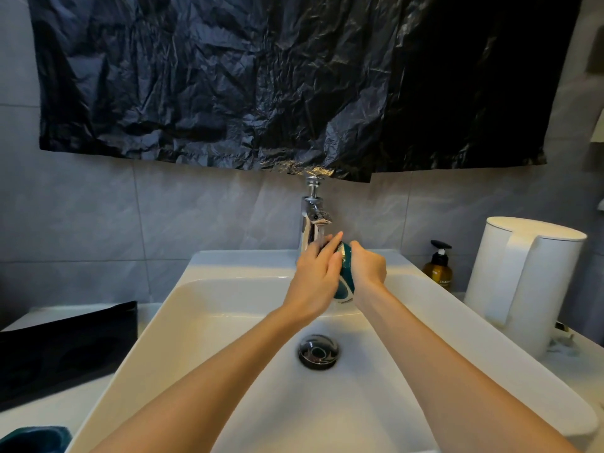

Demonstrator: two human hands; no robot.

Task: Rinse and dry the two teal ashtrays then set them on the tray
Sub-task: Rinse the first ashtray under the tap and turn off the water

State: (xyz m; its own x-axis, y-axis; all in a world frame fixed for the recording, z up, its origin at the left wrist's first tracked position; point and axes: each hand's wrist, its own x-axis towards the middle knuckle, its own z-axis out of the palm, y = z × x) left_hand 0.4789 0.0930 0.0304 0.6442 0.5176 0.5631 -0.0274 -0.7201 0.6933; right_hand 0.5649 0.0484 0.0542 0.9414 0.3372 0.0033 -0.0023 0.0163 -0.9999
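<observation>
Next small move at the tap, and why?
Probably rotate the ashtray a little under the faucet so the left hand can rub another part. The right hand grips it on edge just below the spout, the left hand's straight fingers lie on its face: it looks mid-rinse, not ready for drying.

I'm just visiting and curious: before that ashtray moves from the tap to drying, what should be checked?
1. Grip on ashtray: ok, right hand holds it.
2. Left hand free to let go: ok, straight fingers only touch it.
3. Held over the sink: ok.
4. Rinsed clean: cannot tell.
5. Something to dry with: cannot tell, none in view.
6. Black tray ready on counter: ok.
</observation>
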